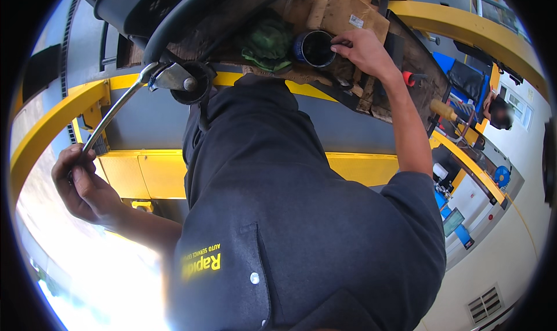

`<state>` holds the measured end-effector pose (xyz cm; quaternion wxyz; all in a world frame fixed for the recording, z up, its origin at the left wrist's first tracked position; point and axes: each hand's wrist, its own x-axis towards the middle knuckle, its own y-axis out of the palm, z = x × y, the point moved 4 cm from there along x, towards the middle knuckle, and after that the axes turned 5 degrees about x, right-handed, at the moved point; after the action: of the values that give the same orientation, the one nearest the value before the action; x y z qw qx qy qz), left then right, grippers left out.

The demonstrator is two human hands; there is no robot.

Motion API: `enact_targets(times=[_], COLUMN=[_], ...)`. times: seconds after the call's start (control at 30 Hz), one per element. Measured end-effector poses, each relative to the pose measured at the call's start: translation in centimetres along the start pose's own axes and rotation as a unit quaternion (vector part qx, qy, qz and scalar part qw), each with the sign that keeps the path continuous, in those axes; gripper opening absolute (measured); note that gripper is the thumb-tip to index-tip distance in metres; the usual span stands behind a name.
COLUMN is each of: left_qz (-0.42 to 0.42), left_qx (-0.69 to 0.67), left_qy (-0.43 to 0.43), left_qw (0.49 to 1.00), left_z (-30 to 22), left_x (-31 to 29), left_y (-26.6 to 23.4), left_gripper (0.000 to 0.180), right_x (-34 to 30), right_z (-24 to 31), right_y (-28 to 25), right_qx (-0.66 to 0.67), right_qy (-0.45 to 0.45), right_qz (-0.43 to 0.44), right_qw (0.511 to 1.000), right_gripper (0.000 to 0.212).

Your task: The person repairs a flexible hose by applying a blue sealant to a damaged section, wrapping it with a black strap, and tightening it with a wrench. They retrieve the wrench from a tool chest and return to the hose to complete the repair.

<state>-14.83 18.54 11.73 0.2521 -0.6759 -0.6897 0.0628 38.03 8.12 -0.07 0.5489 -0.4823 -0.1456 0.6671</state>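
My left hand (84, 186), out at the left, is wrapped round the lower end of a long metal wrench (116, 107). The wrench slants up to a bare metal joint (174, 78) beside a round black part (199, 87); whether it grips the joint I cannot tell. At the upper right, my right hand (365, 49) has its fingertips pinched together at the right rim of an open dark blue tin (317, 48). The tin's inside is dark. What the pinched fingers hold, if anything, is hidden.
A green rag (267, 41) lies left of the tin, with a cardboard box (348, 15) behind it. Black vehicle parts (168, 26) hang at the upper left. Yellow lift beams (464, 26) flank the worktop, where a wooden-handled tool (444, 109) lies. Another person (500, 111) is farther right.
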Motion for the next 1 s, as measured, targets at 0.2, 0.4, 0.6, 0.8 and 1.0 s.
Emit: enact_targets(times=[0.2, 0.4, 0.6, 0.8, 1.0], left_qz=[-0.004, 0.008, 0.006, 0.007, 0.007], left_qx=[-0.015, -0.031, -0.032, -0.042, -0.041], left_qy=[-0.002, -0.003, -0.008, -0.010, -0.011], left_qw=[1.000, 0.999, 0.999, 0.999, 0.999], left_z=[0.6, 1.0, 1.0, 1.0, 1.3], left_x=[-0.3, -0.4, -0.3, -0.1, -0.1], left_y=[-0.3, -0.6, -0.7, -0.8, -0.9], left_gripper=[0.031, 0.031, 0.029, 0.028, 0.028], right_x=[1.1, 1.4, 1.1, 0.1, -1.9], right_z=[1.1, -1.4, -2.0, -1.1, -0.7], right_y=[0.6, 3.8, 5.6, 4.2, 2.0], right_qx=[-0.082, -0.114, -0.134, -0.079, 0.021], right_qy=[-0.041, -0.098, -0.149, -0.099, -0.022], right_qz=[0.013, 0.027, -0.007, -0.088, -0.137], right_qw=[0.996, 0.988, 0.980, 0.988, 0.990], right_gripper=[0.025, 0.023, 0.021, 0.023, 0.021])
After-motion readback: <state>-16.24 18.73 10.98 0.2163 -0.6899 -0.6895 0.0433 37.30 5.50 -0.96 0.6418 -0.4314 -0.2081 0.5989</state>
